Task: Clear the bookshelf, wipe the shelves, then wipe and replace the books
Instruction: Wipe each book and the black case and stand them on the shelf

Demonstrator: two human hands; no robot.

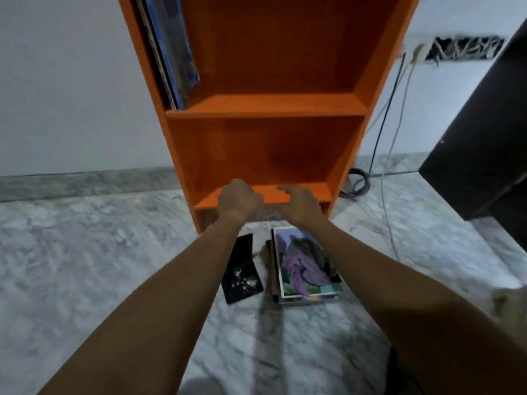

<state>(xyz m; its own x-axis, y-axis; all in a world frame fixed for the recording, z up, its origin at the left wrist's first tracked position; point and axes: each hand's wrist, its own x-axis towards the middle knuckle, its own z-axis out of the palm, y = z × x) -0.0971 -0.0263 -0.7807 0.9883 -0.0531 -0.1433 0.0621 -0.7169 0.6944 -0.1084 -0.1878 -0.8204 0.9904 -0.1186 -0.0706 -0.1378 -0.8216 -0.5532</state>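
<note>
Both hands are stretched to the bottom shelf (265, 195) of the orange bookshelf (346, 166): the left hand (238, 199) is loosely curled, the right hand (299, 202) spread, nothing gripped. Stacked books (306, 266) are seen lying on the floor below; stiff, probably slick-covered, best taken by the edges.

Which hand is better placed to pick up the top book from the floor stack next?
Right, probably. The book stack lies on the floor directly under the right forearm, just below the right hand. The left hand sits further over, above the black book. Both look empty.
</note>
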